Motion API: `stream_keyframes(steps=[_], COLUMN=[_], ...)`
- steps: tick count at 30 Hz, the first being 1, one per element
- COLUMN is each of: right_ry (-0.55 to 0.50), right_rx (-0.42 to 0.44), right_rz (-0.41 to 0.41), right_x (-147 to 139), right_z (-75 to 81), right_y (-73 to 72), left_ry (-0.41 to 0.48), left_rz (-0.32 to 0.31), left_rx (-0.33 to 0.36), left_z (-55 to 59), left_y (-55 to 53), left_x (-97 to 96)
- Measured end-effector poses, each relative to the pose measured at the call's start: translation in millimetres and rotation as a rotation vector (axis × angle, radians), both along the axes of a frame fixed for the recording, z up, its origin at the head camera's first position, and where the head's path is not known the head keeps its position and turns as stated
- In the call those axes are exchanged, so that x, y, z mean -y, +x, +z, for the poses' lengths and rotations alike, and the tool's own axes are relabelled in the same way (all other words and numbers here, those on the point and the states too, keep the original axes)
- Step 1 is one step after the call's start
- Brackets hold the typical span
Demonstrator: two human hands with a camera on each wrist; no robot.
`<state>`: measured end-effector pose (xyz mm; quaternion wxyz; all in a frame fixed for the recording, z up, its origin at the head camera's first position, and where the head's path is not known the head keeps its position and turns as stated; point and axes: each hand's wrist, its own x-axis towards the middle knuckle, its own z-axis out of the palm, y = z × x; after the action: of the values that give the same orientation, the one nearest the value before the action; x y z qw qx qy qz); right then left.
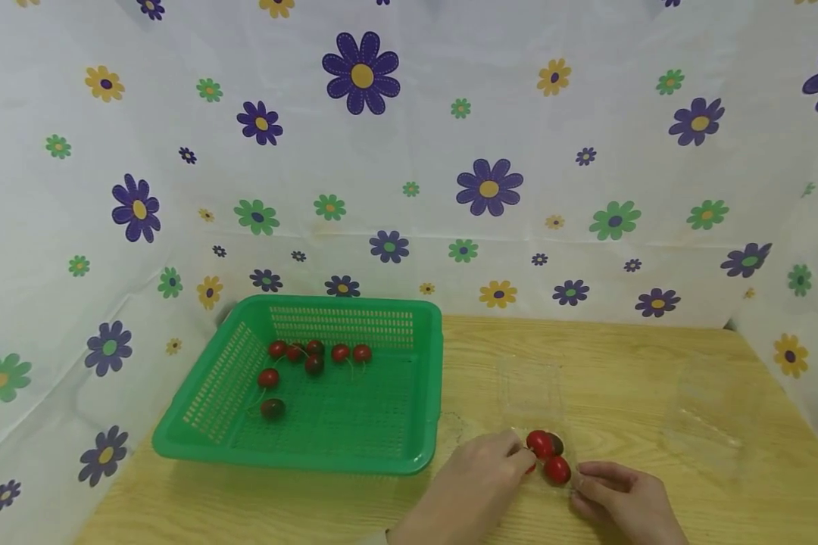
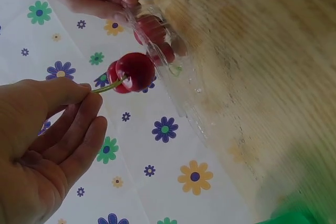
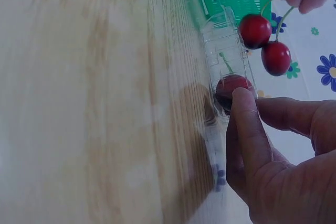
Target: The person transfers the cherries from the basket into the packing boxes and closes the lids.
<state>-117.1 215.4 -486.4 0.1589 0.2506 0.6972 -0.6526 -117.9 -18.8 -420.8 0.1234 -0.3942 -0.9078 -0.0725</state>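
Observation:
My left hand (image 1: 477, 481) pinches the green stems of two red cherries (image 3: 275, 58) between thumb and forefinger. Both cherries hang just over a clear plastic box (image 3: 218, 40) with its lid folded back. Inside the box are other cherries (image 1: 557, 470), seen through its wall in both wrist views. At the box's right end my right hand (image 1: 623, 499) grips the wall between thumb and fingers. The left wrist view shows the pinched stem (image 2: 109, 86) close up, while part of the box is hidden behind my hands in the head view.
A green plastic basket (image 1: 300, 460) stands to the left with several stemmed cherries (image 1: 315, 364) in it. Another clear plastic box (image 1: 709, 416) lies on the wooden table (image 1: 607, 363) at the right. Flower-printed white sheeting (image 1: 423, 136) encloses the back and sides.

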Motion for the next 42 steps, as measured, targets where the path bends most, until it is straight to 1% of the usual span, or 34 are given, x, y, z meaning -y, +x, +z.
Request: stream_keyframes(steps=[5,11,15,17,21,26,29,33,38,42], right_ry=[-0.007,-0.009,-0.014,-0.006,0.009,0.009,0.006,0.004,0.010,0.012], right_rx=[0.007,0.018,0.027,0.025,0.015,0.000,-0.012,-0.016,-0.011,-0.005], right_rz=[-0.008,-0.018,-0.025,-0.020,-0.012,-0.009,-0.003,0.002,0.005,0.008], right_x=[-1,-1,0,0,0,-1,-1,-1,0,1], right_z=[0.1,1.2,1.8,2.3,3.3,3.2,2.9,2.7,3.4,3.8], right_y=[-0.2,0.0,-0.6,-0.5,0.0,0.3,0.2,0.1,0.3,0.5], left_ry=[-0.031,-0.091,-0.133,-0.171,-0.230,-0.241,-0.241,-0.272,-0.311,-0.326], left_rz=[0.035,0.037,0.048,0.051,0.041,0.036,0.038,0.053,0.090,0.100], left_rx=[-0.078,-0.160,-0.179,-0.187,-0.199,-0.216,-0.202,-0.168,-0.109,-0.086], left_z=[-6.3,-14.5,-17.5,-18.6,-21.0,-25.1,-27.6,-30.6,-31.7,-32.0], left_y=[-8.1,-13.6,-15.5,-15.8,-16.7,-17.3,-17.2,-17.0,-16.7,-17.9], left_x=[-7.4,-16.4,-21.7,-23.6,-26.2,-27.2,-27.1,-28.1,-29.1,-28.4])
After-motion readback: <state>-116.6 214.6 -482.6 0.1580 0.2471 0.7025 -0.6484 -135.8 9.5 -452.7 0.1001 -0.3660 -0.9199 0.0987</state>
